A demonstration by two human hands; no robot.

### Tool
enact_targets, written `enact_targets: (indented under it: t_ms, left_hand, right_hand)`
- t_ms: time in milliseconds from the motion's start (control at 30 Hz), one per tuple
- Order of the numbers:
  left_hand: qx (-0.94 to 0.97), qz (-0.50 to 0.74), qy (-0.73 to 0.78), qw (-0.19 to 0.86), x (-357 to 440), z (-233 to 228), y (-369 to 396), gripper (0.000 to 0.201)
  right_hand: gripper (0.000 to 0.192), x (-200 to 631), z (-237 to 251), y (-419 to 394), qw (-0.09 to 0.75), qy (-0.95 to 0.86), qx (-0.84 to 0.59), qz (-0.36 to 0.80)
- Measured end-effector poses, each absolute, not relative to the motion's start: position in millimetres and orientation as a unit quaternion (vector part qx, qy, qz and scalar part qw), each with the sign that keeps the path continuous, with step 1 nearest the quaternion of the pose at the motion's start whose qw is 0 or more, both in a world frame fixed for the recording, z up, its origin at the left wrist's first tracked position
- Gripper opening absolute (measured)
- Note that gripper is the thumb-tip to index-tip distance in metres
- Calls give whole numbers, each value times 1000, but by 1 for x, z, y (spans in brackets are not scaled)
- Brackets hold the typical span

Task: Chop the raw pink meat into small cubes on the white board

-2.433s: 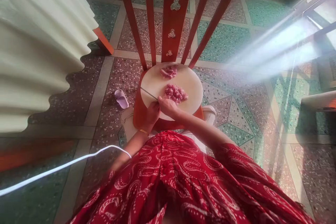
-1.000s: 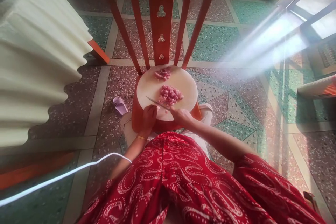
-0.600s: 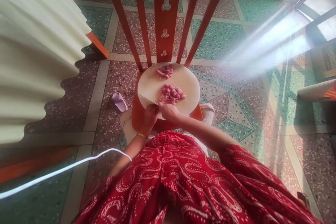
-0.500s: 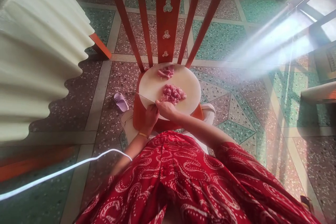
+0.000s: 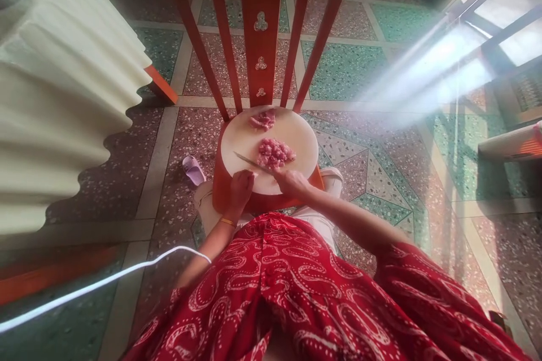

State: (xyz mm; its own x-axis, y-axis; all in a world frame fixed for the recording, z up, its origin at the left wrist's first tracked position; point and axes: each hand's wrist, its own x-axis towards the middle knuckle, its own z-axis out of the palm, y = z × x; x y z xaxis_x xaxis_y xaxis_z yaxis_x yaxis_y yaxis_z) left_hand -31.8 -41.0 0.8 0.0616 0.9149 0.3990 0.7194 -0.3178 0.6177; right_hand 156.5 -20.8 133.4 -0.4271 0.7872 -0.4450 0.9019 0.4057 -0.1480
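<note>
A round white cutting board (image 5: 296, 138) lies on the seat of an orange wooden chair (image 5: 260, 28). A heap of chopped pink meat (image 5: 275, 153) sits at the board's middle, and a smaller portion of meat (image 5: 262, 120) lies at its far edge. My right hand (image 5: 293, 183) grips a knife (image 5: 249, 161) whose blade points left, just in front of the heap. My left hand (image 5: 241, 188) curls over the board's near rim, beside the knife. A gold bangle circles my left wrist.
A cream pleated cloth (image 5: 59, 96) hangs at the left. A lilac slipper (image 5: 193, 170) lies on the terrazzo floor left of the chair. A white cable (image 5: 105, 279) crosses the lower left. My red patterned dress fills the foreground. Sunlight streams in from the right.
My right hand has drawn back to the right, away from my left hand, and the knife blade now lies closer to the meat heap. My left hand stays at the board's rim.
</note>
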Motion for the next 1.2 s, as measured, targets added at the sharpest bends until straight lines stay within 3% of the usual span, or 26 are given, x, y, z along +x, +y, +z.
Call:
enact_targets:
  t_ms: [233,500,600,800,1200]
  left_hand:
    - [728,366,565,132,-35,-5,-38,18]
    - [738,357,562,109,-37,-17,-35,15]
    - [741,348,563,112,-37,-15,-36,14]
    - [716,377,571,139,-35,-8,-39,19]
    - [736,367,549,148,-41,-3,-43,19]
  right_hand:
    - [26,141,123,-32,216,799,520,-213]
    - [25,81,112,3,164,829,484,-226]
    - [29,97,109,-5,161,834,483,-214]
    - [42,165,123,-19,231,795,531,-178]
    - [40,148,132,-20,192,784,557,-196]
